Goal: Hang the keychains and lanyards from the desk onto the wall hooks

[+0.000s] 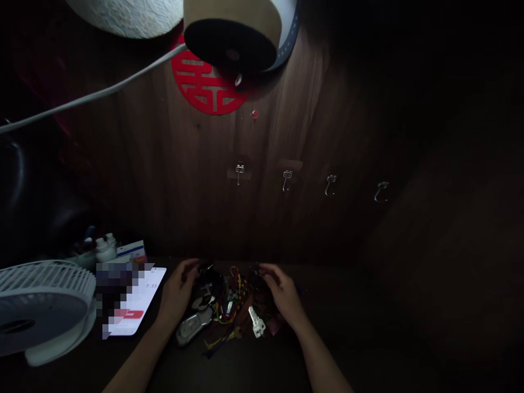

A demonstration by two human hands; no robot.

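Note:
Several keys and cords lie heaped on the dark tabletop between my hands. My left hand [179, 292] curves around the heap's left side, its thumb and fingers slightly apart beside a dark item. On the opposite side, my right hand [284, 292] bends its parted fingers towards another dark item; neither hand visibly grips anything. A silver key [256, 322] lies at the front right of the heap. Nearer my left forearm is a grey oblong fob-like object [194, 326]. Red, yellow and green cords [236, 303] tangle in the middle. Shadow hides much of the heap and some fingertips.
A lit phone [137, 305] leans left of my left arm, beside a white fan [45, 305]. Small white bottles [105, 249] stand behind. Metal hooks [287, 179] line the wooden wall below a red cut-out decoration [204, 90]. A lamp-like object [235, 35] hangs overhead.

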